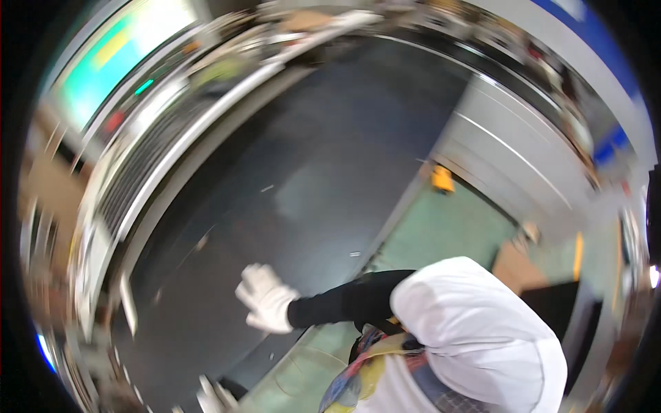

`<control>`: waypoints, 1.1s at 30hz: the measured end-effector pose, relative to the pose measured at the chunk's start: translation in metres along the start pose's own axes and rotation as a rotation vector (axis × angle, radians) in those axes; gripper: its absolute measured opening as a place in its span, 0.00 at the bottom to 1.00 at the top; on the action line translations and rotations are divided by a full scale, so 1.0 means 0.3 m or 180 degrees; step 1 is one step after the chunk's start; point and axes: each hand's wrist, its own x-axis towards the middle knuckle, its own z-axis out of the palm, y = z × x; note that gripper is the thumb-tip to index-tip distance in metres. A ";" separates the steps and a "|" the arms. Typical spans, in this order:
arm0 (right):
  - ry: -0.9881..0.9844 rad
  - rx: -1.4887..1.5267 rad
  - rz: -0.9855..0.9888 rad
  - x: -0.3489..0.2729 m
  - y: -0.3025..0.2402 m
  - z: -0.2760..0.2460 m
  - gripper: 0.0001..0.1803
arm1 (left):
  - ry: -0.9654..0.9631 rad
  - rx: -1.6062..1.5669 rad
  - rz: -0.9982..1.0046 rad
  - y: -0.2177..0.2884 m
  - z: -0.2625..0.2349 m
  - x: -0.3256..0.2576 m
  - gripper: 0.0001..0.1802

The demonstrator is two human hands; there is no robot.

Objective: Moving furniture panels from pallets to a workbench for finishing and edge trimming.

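My right hand [268, 299], in a white glove below a black sleeve, reaches left over a wide dark belt-like surface [330, 151]. Its fingers are stretched out and nothing is in them; whether the palm touches the surface I cannot tell. At the lower edge, partly cut off and blurred, my left hand [215, 396] also wears a white glove. Its fingers look apart, with no object visible in them. Small pale scraps lie scattered on the dark surface, among them a white bit [267, 188] and a brownish bit [202, 242].
A pale rail [182, 148] borders the dark surface on the left, below a bright screen [117, 55]. Beyond its right edge are green floor [447, 227], a yellow object [443, 179], a grey panel [509, 138] and a brown cardboard piece [516, 268]. Motion blurs the surroundings.
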 end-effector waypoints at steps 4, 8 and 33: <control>0.0528 0.0288 -0.0495 -0.167 0.091 0.127 0.41 | -0.1707 -0.0274 -0.0020 0.339 0.185 -0.224 0.26; 0.1016 0.0335 -0.0626 -0.485 0.253 0.040 0.36 | -0.3239 0.0749 0.2000 0.684 0.479 -0.408 0.21; 0.5044 -0.0796 1.0445 -3.142 -0.031 0.555 0.26 | -0.4535 0.0852 0.7888 0.647 2.878 -2.920 0.26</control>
